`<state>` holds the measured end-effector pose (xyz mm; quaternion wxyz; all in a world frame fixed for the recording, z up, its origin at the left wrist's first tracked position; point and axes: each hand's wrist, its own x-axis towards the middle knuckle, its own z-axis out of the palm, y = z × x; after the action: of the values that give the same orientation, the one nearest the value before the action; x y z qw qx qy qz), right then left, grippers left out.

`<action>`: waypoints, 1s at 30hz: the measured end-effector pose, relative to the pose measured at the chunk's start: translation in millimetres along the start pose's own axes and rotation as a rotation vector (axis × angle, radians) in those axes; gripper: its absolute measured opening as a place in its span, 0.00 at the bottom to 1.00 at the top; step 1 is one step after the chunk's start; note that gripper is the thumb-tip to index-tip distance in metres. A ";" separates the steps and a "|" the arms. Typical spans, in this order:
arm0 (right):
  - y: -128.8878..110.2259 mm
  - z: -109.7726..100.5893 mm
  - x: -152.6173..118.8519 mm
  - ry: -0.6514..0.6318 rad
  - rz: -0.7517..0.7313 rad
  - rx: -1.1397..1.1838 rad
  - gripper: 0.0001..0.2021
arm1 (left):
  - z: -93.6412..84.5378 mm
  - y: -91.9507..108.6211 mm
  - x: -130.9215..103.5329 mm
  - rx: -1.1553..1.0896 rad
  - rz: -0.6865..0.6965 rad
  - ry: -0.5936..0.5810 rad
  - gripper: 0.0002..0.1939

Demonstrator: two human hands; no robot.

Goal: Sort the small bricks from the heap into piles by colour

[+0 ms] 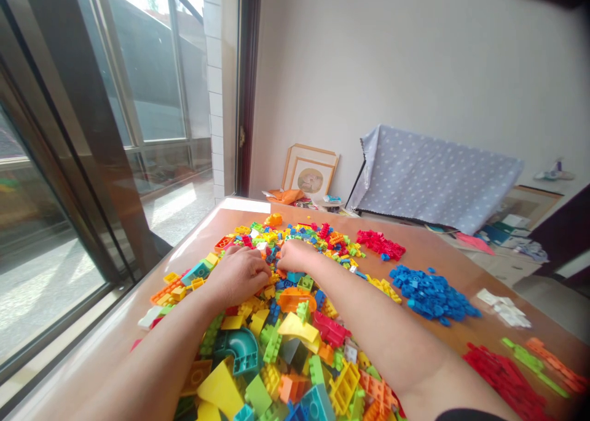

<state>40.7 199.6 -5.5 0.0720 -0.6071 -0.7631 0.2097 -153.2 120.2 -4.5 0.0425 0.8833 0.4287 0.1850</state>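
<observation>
The mixed bricks (299, 329) lie heaped on the table (440, 253), with the left hand (242, 276) at eleven o'clock from their middle and the right hand (295, 256) at twelve. The fingers bend downward, but I cannot tell whether they hold anything; spreading this part thinly, away from the blue pile (428, 295) at three o'clock, should help picking.

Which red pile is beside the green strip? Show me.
The near red pile, left of the green strip; the far red pile lies beyond the blue pile.
</observation>
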 end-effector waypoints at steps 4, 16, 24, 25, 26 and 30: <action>13.8 -8.9 -2.4 -0.004 -0.081 0.314 0.13 | 1.2 -1.3 -0.1 -0.004 -0.001 0.008 0.12; 46.2 -37.5 -2.6 0.080 -0.197 0.801 0.25 | -0.2 -0.4 0.2 -0.013 -0.005 0.006 0.13; 13.0 -2.9 25.4 0.081 -0.117 0.143 0.02 | 0.1 -0.4 0.0 -0.004 0.001 0.011 0.12; 10.3 -1.2 27.2 0.081 -0.110 0.081 0.03 | -0.2 0.0 0.1 -0.005 -0.001 0.008 0.12; 8.1 0.1 28.7 0.081 -0.102 0.025 0.04 | -0.5 0.4 0.2 -0.006 -0.004 0.004 0.12; 5.8 1.0 33.2 0.082 -0.082 -0.113 0.05 | -1.1 1.1 0.8 -0.015 -0.014 0.005 0.13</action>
<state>37.1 232.1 -13.6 0.0774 -0.5864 -0.7944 0.1379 -152.4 120.0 -2.9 0.0494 0.8795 0.4335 0.1900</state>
